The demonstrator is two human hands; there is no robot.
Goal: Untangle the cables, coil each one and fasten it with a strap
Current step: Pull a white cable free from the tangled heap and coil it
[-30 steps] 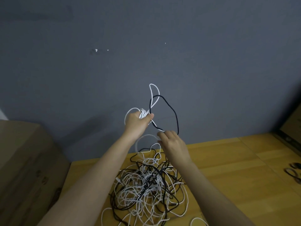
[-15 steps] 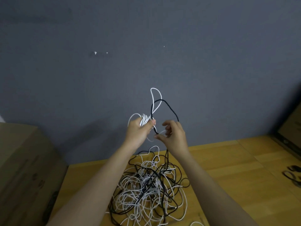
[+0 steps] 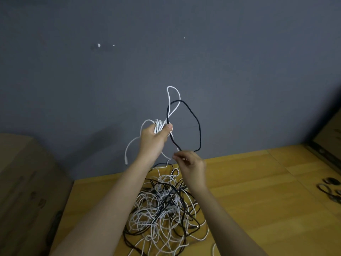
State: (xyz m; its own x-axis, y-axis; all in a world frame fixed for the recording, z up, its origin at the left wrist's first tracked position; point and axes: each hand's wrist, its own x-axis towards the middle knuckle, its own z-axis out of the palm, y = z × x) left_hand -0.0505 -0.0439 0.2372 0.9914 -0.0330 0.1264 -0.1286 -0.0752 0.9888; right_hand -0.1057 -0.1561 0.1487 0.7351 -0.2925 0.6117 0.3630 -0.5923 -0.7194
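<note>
So we've got a bit of movement since half a second back: our right hand [image 3: 191,164] has dropped away from the left and now sits lower, just above the tangle [image 3: 164,207], fingers curled and pinching near the bottom of the black cable [image 3: 197,122] loop. Our left hand [image 3: 154,139] stays up by the wall, clamped round a bundle of white cable [image 3: 159,125] turns, with one white loop poking up and a loose white end dangling off to the left. The hands are apart now, where before they were nearly touching.

Our read: we're pulling the black loop clear of the white coil so the white one can come free. Early days though, since most of the cables sit knotted together in the pile and nothing looks strapped yet.

Everything lies on a yellowish wooden floor [image 3: 267,191] against a plain grey wall [image 3: 184,52]. A cardboard box [image 3: 27,182] stands at left, and some dark loops [image 3: 330,191] lie at the far right, too blurry to name.
</note>
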